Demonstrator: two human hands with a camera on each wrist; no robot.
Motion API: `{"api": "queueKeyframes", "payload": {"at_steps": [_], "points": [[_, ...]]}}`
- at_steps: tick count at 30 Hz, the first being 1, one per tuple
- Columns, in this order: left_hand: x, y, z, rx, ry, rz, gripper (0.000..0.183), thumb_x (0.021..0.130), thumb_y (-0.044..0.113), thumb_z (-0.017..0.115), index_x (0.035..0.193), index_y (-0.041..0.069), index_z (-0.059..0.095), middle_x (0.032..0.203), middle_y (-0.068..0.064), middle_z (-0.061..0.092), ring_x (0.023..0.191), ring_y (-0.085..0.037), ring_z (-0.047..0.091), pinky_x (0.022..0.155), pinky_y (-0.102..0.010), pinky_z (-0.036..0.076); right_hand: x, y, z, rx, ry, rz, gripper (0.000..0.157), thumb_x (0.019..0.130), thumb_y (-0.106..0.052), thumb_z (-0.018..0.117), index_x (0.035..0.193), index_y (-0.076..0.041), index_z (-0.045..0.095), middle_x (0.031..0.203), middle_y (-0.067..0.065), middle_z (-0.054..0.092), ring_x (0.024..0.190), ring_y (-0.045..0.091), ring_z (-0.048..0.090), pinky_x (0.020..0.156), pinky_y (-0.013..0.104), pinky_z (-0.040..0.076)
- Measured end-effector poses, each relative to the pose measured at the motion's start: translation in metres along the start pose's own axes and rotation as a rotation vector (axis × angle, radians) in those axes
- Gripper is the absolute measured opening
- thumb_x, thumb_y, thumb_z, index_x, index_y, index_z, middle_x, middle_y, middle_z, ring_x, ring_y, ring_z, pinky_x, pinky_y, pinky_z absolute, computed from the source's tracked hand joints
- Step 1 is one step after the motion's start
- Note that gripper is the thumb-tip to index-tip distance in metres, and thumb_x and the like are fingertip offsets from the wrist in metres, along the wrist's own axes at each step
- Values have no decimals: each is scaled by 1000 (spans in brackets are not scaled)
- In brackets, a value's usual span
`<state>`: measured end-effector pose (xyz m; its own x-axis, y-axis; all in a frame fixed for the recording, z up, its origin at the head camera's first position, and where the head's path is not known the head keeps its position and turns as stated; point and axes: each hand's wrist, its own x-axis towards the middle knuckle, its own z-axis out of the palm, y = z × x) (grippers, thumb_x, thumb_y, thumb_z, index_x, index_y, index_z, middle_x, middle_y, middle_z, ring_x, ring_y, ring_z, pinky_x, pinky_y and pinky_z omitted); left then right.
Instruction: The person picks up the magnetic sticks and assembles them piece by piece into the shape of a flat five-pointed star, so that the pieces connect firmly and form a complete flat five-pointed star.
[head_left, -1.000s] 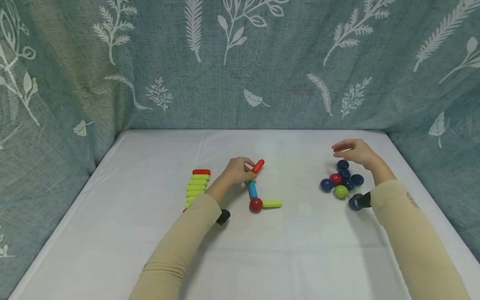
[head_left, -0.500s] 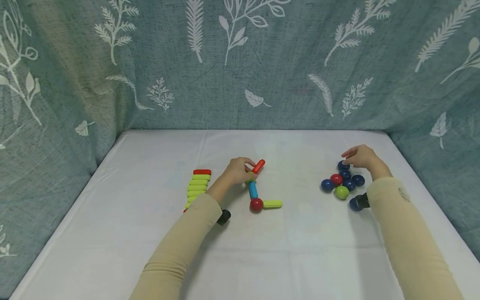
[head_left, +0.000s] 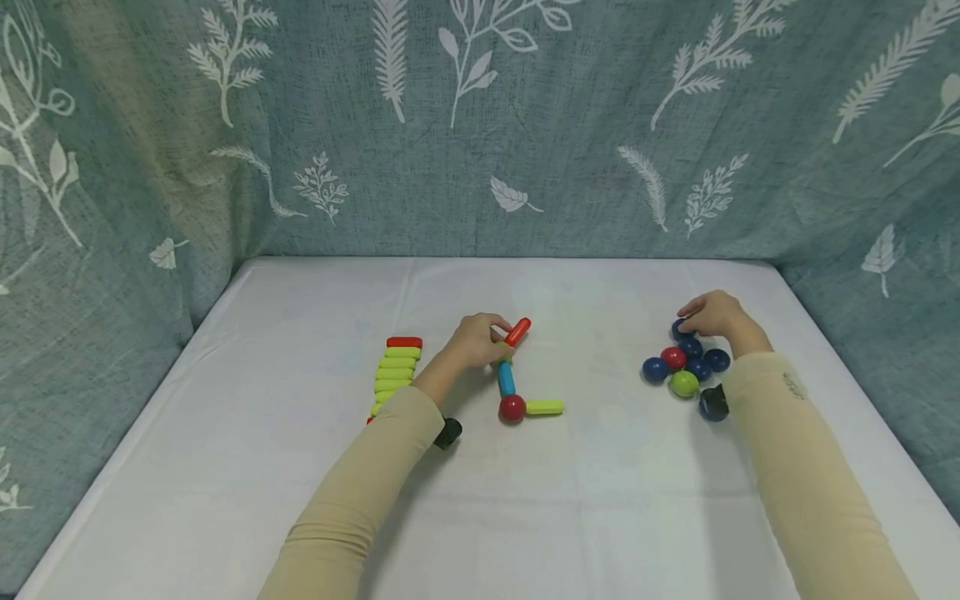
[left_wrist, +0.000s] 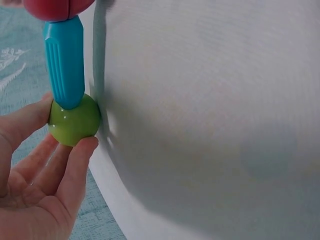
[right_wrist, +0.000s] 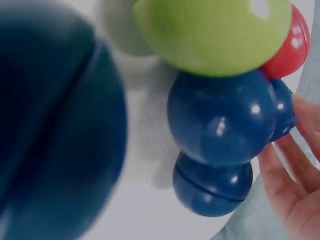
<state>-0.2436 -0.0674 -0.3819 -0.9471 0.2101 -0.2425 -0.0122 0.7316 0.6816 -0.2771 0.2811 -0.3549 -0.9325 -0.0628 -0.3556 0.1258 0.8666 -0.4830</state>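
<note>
My left hand [head_left: 474, 342] pinches a green ball [left_wrist: 75, 120] between thumb and fingers. A blue rod [head_left: 506, 379] joins that ball to a red ball [head_left: 512, 408], from which a yellow-green rod [head_left: 545, 407] points right. Beyond the fingers, a red rod [head_left: 518, 332] slants up and away from the green ball. Over on the right, my right hand [head_left: 716, 315] grips the farthest blue ball [head_left: 681, 331] of a cluster with its fingertips. In the right wrist view, nearer balls mostly hide that grip, and only part of the hand [right_wrist: 295, 185] shows.
Several blue balls [head_left: 654, 370], a red ball [head_left: 673, 358] and a green ball [head_left: 684, 383] bunch together at right. One blue ball [head_left: 711, 407] sits close by the right wrist camera. Left of centre lies a row of yellow-green rods [head_left: 395, 364], partly behind the left forearm.
My right hand has come down and nearer onto the farthest blue ball, its fingers closing around it. The left hand and the joined rods and balls stay put.
</note>
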Motion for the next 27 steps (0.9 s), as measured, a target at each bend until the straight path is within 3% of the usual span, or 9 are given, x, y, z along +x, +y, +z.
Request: {"api": "queueKeyframes", "payload": {"at_steps": [8, 18, 27], "points": [[-3, 3, 0, 9, -2, 9, 32, 82, 15, 67, 114, 10, 61, 106, -10, 62, 84, -19, 59, 68, -27, 49, 6, -14, 6, 12, -49, -25, 38, 87, -9, 58, 118, 12, 52, 121, 30, 49, 106, 41, 51, 87, 44, 45], [-3, 3, 0, 20, -1, 18, 32, 83, 15, 66, 114, 9, 60, 106, -9, 62, 85, -20, 59, 69, -27, 49, 10, -39, 20, -7, -91, -115, 34, 87, -8, 59, 115, 11, 55, 119, 28, 52, 104, 39, 52, 88, 43, 45], [-2, 1, 1, 40, -4, 40, 30, 83, 15, 66, 112, 10, 62, 105, -8, 64, 90, -21, 58, 73, -30, 47, 17, -66, 42, 87, -145, -162, 34, 88, -8, 58, 118, 9, 54, 121, 26, 52, 108, 35, 52, 89, 38, 45]]}}
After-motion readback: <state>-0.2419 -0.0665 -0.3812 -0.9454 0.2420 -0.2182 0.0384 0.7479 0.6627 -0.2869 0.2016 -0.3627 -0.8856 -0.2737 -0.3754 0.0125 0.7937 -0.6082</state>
